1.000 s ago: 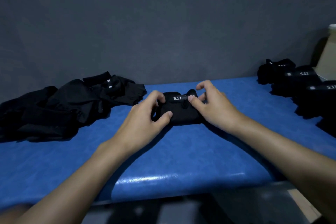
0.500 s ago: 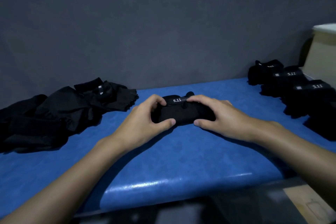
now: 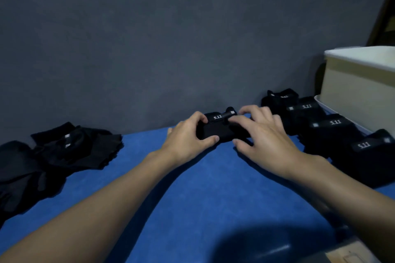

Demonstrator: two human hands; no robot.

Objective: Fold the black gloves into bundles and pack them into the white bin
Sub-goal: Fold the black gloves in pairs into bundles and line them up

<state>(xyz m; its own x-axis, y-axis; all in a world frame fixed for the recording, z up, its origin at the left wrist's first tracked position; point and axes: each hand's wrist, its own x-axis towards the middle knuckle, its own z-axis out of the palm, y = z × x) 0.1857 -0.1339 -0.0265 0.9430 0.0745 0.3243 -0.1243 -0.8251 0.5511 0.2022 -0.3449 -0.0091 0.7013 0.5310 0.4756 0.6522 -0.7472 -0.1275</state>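
head view: left hand [image 3: 188, 136] and right hand [image 3: 265, 134] both grasp a folded black glove bundle [image 3: 215, 129] marked "5.11", at the far edge of the blue tabletop [image 3: 203, 188]. loose gloves [image 3: 64, 151] lie at left; finished bundles [image 3: 333, 130] lie beside the white bin [image 3: 359, 83] at right.

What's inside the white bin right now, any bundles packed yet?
Cannot tell. Only the white bin outer wall and rim show; its interior is hidden from this angle. Four folded bundles sit beside it on the blue table.
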